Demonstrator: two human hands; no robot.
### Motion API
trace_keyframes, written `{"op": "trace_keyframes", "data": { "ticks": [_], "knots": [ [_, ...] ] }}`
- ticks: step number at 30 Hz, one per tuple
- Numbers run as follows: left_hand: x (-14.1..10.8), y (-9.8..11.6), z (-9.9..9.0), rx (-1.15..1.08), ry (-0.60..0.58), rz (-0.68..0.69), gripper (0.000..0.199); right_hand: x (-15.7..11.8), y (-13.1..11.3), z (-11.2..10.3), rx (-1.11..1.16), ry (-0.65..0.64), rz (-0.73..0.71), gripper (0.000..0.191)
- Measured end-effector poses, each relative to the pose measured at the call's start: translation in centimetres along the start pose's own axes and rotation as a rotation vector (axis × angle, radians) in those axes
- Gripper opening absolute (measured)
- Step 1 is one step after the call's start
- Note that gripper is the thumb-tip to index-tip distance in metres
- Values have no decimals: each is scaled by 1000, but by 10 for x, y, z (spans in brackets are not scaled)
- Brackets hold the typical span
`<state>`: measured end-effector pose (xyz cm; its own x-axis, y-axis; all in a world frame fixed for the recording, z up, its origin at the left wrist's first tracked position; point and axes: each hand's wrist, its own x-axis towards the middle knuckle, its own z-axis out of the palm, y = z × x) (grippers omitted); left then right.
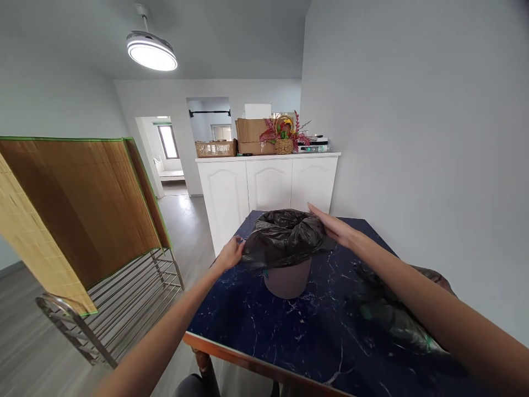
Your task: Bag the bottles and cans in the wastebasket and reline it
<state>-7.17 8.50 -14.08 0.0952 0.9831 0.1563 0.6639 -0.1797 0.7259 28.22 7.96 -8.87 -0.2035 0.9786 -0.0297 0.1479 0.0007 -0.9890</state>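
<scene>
A black trash bag (285,242) lines a pinkish-grey bin (288,282) standing upright on the dark blue, marble-patterned table (264,331). The bag's top is folded outward over the rim and hangs loosely down the outside. At the left, my left hand (232,253) has its fingers closed on the hanging edge of the bag. My right hand (334,227) lies along the bag's right side, its fingers stretched out and touching the plastic. The bin's rim is hidden under the bag.
A filled dark plastic bag (397,314) lies on the table's right side, partly behind my right forearm. Beyond the table stands a white cabinet (268,182) bearing cardboard boxes (254,135) and a flower basket (284,145). A metal rack (132,298) with a draped mat (82,204) is left.
</scene>
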Motion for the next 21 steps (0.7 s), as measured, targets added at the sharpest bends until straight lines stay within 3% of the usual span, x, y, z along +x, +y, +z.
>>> {"op": "trace_keyframes", "data": {
  "ticks": [4,8,11,16,21],
  "knots": [
    [-8,17,4,-147,42,195,56,-33,8,9,-35,32,-58,128],
    [-20,30,16,-229,-99,279,112,-49,39,19,-163,-52,-191,146],
    [-23,29,37,-267,-203,293,138,-49,73,26,-253,-64,-244,137],
    [-20,0,81,-242,-184,454,142,-48,124,37,-441,-90,-272,105],
    [-27,-48,92,-120,-236,478,150,-51,131,22,-565,-64,-274,108]
  ]
}}
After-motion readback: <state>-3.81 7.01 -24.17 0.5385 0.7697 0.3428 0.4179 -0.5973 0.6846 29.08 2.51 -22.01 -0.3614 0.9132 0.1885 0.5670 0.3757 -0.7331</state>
